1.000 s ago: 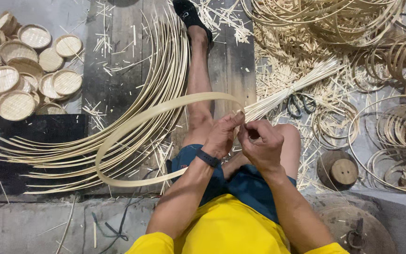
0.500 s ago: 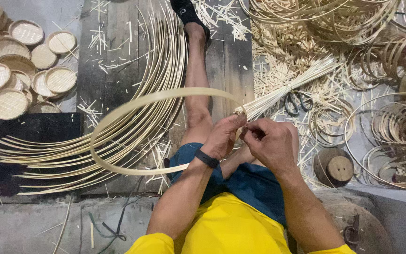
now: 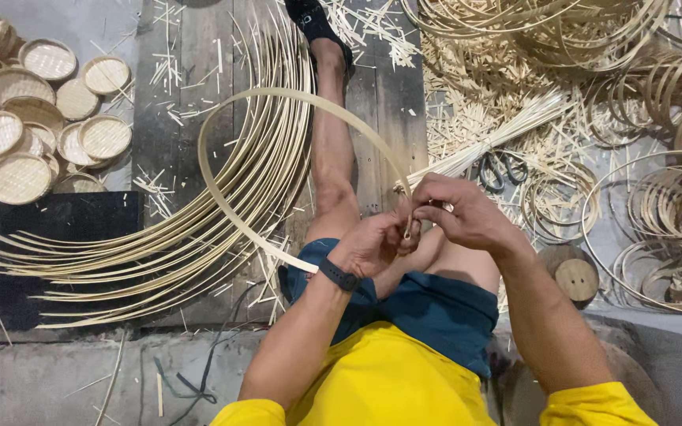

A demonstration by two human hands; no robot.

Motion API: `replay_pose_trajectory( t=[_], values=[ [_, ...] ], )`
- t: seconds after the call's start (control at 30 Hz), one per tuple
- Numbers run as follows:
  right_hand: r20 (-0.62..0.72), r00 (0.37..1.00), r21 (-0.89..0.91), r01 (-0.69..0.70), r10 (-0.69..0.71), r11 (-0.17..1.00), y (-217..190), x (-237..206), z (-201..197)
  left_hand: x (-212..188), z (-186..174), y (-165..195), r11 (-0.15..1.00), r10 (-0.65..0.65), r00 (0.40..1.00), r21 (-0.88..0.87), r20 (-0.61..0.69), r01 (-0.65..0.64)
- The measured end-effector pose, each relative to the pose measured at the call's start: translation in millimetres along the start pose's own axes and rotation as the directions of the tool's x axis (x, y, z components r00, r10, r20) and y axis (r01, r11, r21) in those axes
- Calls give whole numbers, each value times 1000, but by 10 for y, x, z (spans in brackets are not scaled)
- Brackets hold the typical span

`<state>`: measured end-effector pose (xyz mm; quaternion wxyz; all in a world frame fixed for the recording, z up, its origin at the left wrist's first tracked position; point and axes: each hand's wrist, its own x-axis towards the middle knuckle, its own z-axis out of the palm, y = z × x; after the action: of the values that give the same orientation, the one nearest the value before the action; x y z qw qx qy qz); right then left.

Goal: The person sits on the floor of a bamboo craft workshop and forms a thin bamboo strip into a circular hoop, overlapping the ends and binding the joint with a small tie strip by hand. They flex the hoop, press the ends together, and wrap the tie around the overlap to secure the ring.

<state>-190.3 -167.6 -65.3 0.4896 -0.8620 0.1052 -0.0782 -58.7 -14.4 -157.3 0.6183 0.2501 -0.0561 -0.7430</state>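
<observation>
A bamboo-weaving workshop: split strips, woven lids, coiled hoops.

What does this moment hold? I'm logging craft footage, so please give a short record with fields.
left hand: left hand grips one end of the bent bamboo strip
right hand: right hand pinches the strip's other end beside the left
strip shape: curved into an open loop over the outstretched leg
left of leg: long bamboo strips; round woven trays
right of leg: scissors; finished hoops; splint bundle
</observation>
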Motion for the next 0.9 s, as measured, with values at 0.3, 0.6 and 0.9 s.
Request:
replay_pose_trajectory(
  t=[0.3,0.6,0.9],
  values=[
    [-186,982,64,41,-29,997,271,25,68,-11,116,-5,997,-43,999,66,2,43],
    [-130,992,-65,0,-8,998,-73,-155,-71,-220,413,246,892,156,964,449,-216,-44],
    [-257,929,-19,270,-265,963,-487,-56,232,-690,950,403,211,901,430,801,64,-560]
  ],
)
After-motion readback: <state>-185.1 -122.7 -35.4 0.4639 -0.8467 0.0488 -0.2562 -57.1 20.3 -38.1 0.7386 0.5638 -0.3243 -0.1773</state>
